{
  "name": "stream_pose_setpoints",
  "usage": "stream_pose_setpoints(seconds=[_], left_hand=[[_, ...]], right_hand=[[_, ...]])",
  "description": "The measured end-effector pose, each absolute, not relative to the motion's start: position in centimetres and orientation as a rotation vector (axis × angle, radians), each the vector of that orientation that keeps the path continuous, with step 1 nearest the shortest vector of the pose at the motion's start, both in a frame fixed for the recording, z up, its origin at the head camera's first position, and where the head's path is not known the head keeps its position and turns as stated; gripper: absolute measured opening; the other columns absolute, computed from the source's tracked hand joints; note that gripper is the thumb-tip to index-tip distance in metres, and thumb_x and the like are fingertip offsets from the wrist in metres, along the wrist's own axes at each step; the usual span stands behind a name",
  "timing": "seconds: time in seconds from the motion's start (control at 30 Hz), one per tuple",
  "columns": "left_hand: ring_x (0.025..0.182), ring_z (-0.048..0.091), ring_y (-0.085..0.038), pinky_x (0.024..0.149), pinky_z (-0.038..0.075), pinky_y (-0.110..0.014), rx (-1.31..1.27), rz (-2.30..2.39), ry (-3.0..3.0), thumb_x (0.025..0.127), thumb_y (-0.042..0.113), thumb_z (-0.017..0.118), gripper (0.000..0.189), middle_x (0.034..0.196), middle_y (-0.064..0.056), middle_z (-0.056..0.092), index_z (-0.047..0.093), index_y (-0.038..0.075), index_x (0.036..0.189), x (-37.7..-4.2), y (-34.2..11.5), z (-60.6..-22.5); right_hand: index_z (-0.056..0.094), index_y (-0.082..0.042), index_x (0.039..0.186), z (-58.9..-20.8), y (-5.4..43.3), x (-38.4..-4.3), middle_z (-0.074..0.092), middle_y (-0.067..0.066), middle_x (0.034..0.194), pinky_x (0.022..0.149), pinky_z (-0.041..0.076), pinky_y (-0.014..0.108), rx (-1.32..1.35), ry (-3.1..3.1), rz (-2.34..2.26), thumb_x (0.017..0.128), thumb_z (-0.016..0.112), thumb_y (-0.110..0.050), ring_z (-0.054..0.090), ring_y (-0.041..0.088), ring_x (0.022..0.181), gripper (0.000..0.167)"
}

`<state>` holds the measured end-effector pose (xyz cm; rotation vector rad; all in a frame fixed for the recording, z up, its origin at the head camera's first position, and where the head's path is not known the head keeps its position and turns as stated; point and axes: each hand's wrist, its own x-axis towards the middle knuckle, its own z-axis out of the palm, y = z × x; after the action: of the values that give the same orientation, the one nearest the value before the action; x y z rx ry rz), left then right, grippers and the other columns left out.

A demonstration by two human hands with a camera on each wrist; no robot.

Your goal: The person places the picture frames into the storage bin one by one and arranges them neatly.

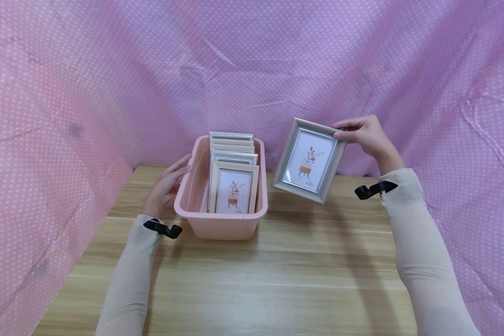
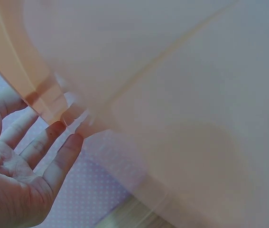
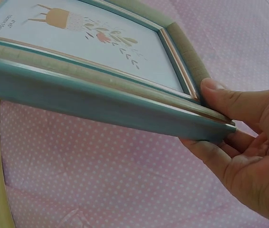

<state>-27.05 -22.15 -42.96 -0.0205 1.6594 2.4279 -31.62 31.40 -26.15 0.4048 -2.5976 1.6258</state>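
A silver-grey picture frame (image 1: 308, 161) with a plant print hangs tilted in the air to the right of the pink plastic bin (image 1: 220, 228). My right hand (image 1: 363, 135) pinches it at its upper right corner; thumb (image 3: 219, 92) on the front, fingers (image 3: 210, 154) behind. At the left rim of the bin, my left hand (image 1: 168, 182) touches with its fingertips, the fingers (image 2: 60, 164) mostly straight. Several picture frames stand upright in a row inside the bin, the front one (image 1: 234, 189) cream-coloured with the same plant print.
The bin stands on a wood-grain table (image 1: 252, 280), toward its far edge. Pink dotted cloth (image 1: 252, 74) hangs behind the table and along both sides. A black strap (image 1: 375, 189) sticks out from the right sleeve, and another strap (image 1: 163, 228) from the left.
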Motion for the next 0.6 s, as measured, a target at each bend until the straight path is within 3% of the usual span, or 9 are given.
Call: stream_pose_setpoints(seconds=[0.13, 0.37, 0.6], left_hand=[[0.102, 0.071, -0.002, 0.083, 0.061, -0.019, -0.018, 2.434, 1.645, 0.105, 0.015, 0.058, 0.061, 0.160, -0.001, 0.038, 0.032, 0.020, 0.161, -27.1, -22.1, -42.9], [0.099, 0.070, 0.000, 0.082, 0.061, -0.019, -0.030, 2.411, 1.651, 0.105, 0.015, 0.057, 0.063, 0.170, -0.003, 0.023, 0.031, 0.022, 0.162, -27.0, -22.2, -42.8], [0.102, 0.069, 0.000, 0.081, 0.061, -0.017, -0.042, 2.404, 1.664, 0.105, 0.016, 0.059, 0.062, 0.170, -0.003, 0.023, 0.033, 0.024, 0.161, -27.0, -22.2, -42.8]], right_hand=[[0.081, -0.008, 0.105, -25.8, 31.0, -31.8, 0.078, -0.010, 0.079, 0.067, 0.063, 0.022, 0.422, -2.551, 1.685, 0.085, 0.082, -0.001, 0.074, 0.009, 0.071, 0.022], [0.082, -0.011, 0.101, -24.9, 30.2, -31.7, 0.078, -0.009, 0.079, 0.065, 0.063, 0.021, 0.441, -2.499, 1.729, 0.084, 0.082, 0.001, 0.074, 0.008, 0.070, 0.021], [0.081, -0.005, 0.102, -24.1, 28.7, -31.2, 0.078, -0.005, 0.079, 0.066, 0.063, 0.022, 0.470, -2.414, 1.816, 0.082, 0.081, 0.006, 0.075, 0.010, 0.069, 0.023]])
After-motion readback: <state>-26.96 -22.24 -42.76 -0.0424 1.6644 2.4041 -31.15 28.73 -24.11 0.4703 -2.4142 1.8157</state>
